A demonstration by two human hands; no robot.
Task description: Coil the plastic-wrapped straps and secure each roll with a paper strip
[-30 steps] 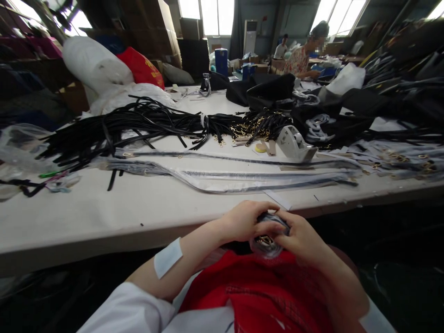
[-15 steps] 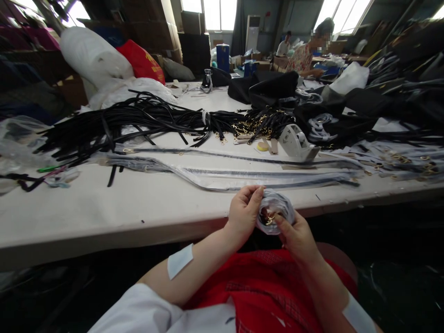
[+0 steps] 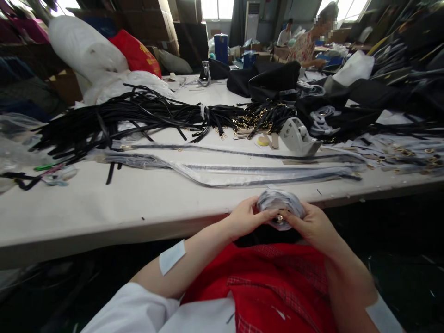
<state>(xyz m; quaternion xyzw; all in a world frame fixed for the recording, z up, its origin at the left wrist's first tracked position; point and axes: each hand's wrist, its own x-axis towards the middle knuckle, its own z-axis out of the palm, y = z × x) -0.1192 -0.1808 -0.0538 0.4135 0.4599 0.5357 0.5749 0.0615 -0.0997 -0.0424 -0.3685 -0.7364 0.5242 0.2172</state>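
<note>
Between my two hands is a coiled strap (image 3: pixel 280 200) in clear plastic wrap, with a gold clasp showing at its centre. It is held above my lap, close to the table's front edge. My left hand (image 3: pixel 248 216) grips the coil's left side, its thumb reaching across to the middle. From the right, my right hand (image 3: pixel 310 224) grips the coil, thumb pressed near the gold clasp. The fingers behind the coil are mostly hidden. Just beyond, plastic-wrapped straps (image 3: pixel 243 172) lie lengthwise on the white table (image 3: pixel 166 199).
A large bundle of black straps (image 3: pixel 138 113) with gold clasps (image 3: pixel 255 120) lies across the table. Behind my hands stand a tape dispenser (image 3: pixel 297 138) and a yellow tape roll (image 3: pixel 262 141). More wrapped straps (image 3: pixel 409 155) are piled at right. A person (image 3: pixel 305 48) sits at the far side.
The coil has turned and shifted slightly right. My left thumb has moved from its upper edge to its centre, and my right hand has moved up and right around its side.
</note>
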